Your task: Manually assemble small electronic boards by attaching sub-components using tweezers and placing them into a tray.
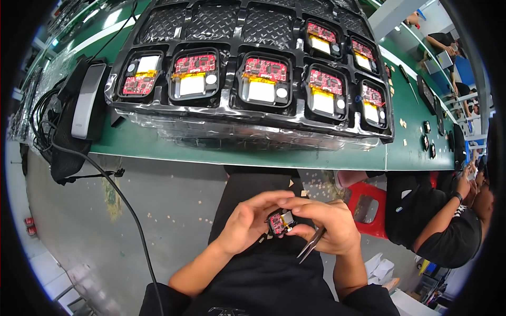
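Above my lap, my left hand (243,222) curls around a small black device housing (278,223) with a red circuit board and a silvery part inside. From the other side, my right hand (333,225) meets it, with its fingertips at the housing's edge. The same hand grips a pair of dark metal tweezers (311,246), whose tips point down and toward me, away from the housing. On the bench ahead, a black moulded tray (232,79) carries several similar open housings (265,79) with red boards, white batteries and amber strips.
The green bench (221,158) has its front edge just beyond my hands. A grey and black box-shaped device (87,102) stands left of the tray, and a black cable (124,197) hangs down there. At right, a co-worker (437,221) sits near a red stool (363,203).
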The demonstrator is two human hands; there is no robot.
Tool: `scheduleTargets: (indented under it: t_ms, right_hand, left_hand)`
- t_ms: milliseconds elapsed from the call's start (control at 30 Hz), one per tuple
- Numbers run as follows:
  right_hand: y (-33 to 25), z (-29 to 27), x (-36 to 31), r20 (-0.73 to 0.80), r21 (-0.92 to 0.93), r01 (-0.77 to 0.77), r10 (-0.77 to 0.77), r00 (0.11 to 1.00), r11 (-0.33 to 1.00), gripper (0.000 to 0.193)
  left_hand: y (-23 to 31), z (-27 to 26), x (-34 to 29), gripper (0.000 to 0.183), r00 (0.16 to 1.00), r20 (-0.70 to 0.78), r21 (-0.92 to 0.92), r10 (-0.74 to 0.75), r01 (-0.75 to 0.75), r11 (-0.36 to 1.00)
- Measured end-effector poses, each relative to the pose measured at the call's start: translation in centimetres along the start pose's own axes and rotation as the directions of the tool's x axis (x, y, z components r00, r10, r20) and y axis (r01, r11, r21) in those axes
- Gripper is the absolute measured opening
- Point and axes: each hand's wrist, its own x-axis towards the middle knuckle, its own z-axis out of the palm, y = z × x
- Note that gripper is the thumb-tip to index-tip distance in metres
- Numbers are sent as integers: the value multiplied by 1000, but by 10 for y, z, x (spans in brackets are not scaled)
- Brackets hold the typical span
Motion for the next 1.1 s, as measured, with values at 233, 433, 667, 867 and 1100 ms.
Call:
scheduleTargets:
  t_ms: [233,433,667,867,1100]
  right_hand:
    - [-2,6,4,139,-26,-89,91,986,996,42]
    - [-1,16,-1,-113,-293,-184,157,981,938,46]
    - [5,26,-7,-160,-533,-33,-62,985,845,35]
    - [6,28,-7,-148,-546,6,-103,984,838,33]
    - [9,33,-7,-229,-433,-59,-47,972,899,30]
  left_hand:
    - [6,-7,-8,64,996,68,17,-57,56,998]
    - [4,0,-1,69,970,-121,-90,212,-223,971]
    - [-1,2,-2,65,953,-179,28,246,-245,969]
    - [-2,2,-3,63,945,-199,163,260,-230,959]
    - [-3,3,-5,69,936,-268,189,231,-184,965]
